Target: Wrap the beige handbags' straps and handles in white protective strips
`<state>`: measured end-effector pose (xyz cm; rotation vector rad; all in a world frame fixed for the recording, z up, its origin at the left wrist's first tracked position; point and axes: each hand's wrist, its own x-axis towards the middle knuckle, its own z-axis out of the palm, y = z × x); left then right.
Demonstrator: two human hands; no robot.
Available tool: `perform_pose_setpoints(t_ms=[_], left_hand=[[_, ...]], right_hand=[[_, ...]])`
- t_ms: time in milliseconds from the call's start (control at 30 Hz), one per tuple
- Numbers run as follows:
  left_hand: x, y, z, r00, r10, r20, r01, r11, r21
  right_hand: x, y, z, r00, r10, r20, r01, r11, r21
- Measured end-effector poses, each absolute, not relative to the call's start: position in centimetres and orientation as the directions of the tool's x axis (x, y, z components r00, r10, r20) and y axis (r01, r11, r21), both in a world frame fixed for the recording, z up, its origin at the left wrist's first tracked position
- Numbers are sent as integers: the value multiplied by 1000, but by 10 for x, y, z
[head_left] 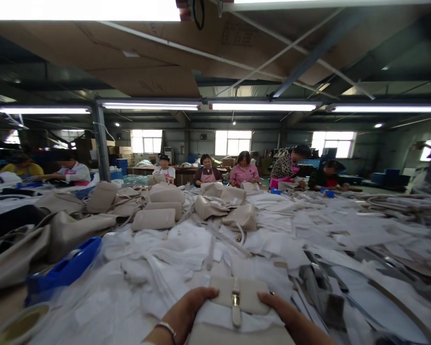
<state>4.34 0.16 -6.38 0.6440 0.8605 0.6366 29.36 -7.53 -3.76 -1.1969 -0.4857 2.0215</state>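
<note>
A beige handbag (253, 303) with a strap and metal buckle (235, 300) on its front flap is held low in the middle of the view. My left hand (188, 306) grips its left side, the thumb lying on the flap's edge. On the opposite side my right hand (283, 309) holds it the same way, thumb on the flap. White wrapping (215, 314) lies beneath the flap, over the bag's lower body. Both hands' other fingers are hidden behind or under the bag.
Sheets of white wrapping (158, 258) cover much of the table, with beige bags (154, 219) piled beyond. A blue tape dispenser (64, 270) and a tape roll (19, 323) lie left; a grey tool-like object (323, 287) lies right. Several people work across the table.
</note>
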Motion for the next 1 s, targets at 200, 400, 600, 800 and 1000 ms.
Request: perform_pose_setpoints(t_ms=[200,400,600,800,1000], left_hand=[[36,-33,-35,575,722,-385,-300,624,722],[27,-81,-2,563,807,-180,-384,447,808],[24,-101,21,519,844,-135,-354,356,865],[30,-100,18,503,856,-118,-333,317,888],[32,-101,16,460,872,-166,-318,337,886]], right_hand=[[294,-104,-26,-282,852,-442,-467,-524,-712],[293,-137,-9,-271,916,-297,-447,-393,-803],[291,-155,18,-101,982,-157,-327,-182,-927],[297,-168,14,-16,986,-163,-296,-161,-941],[290,-173,12,-186,974,-132,-428,-201,-881]])
